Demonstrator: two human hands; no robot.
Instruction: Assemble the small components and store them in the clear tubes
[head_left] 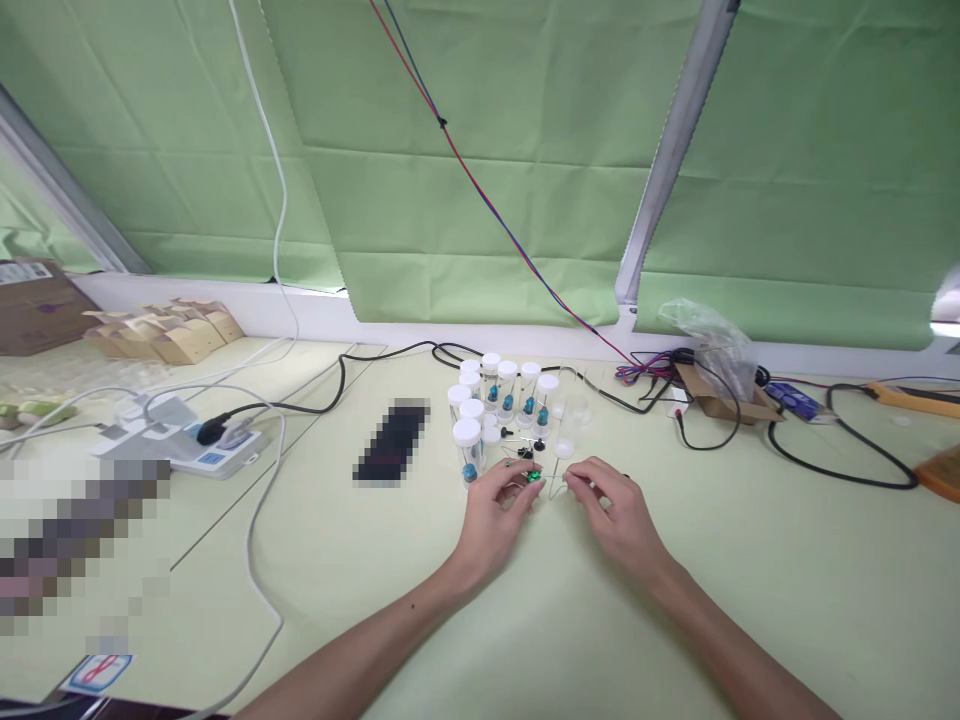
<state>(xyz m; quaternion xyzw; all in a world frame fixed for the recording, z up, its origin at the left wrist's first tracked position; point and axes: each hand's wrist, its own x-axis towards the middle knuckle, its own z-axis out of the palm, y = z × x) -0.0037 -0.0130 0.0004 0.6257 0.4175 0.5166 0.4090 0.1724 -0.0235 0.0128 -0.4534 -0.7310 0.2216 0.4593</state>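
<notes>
My left hand (pixel 489 520) is closed in a pinch on a small shiny green piece (pixel 534 477) with a thin stem. To its right, my right hand (pixel 619 512) pinches the end of a thin wire (pixel 553 476) that reaches toward the green piece; whether the two are joined is too small to tell. Just beyond my fingers lie several small black parts (pixel 525 453) with thin rods. Clear tubes with white lids (pixel 467 433) stand behind and left of them, several with a blue piece (pixel 529 406) on a stem inside. A loose white cap (pixel 564 450) lies near my right fingertips.
A blurred dark flat object (pixel 391 442) lies left of the tubes. Farther left are a power strip (pixel 217 455), white cables and small cardboard boxes (pixel 169 332). At the right stand an open carton (pixel 724 400) with a plastic bag (pixel 720 345), and a looping black cable (pixel 847 480).
</notes>
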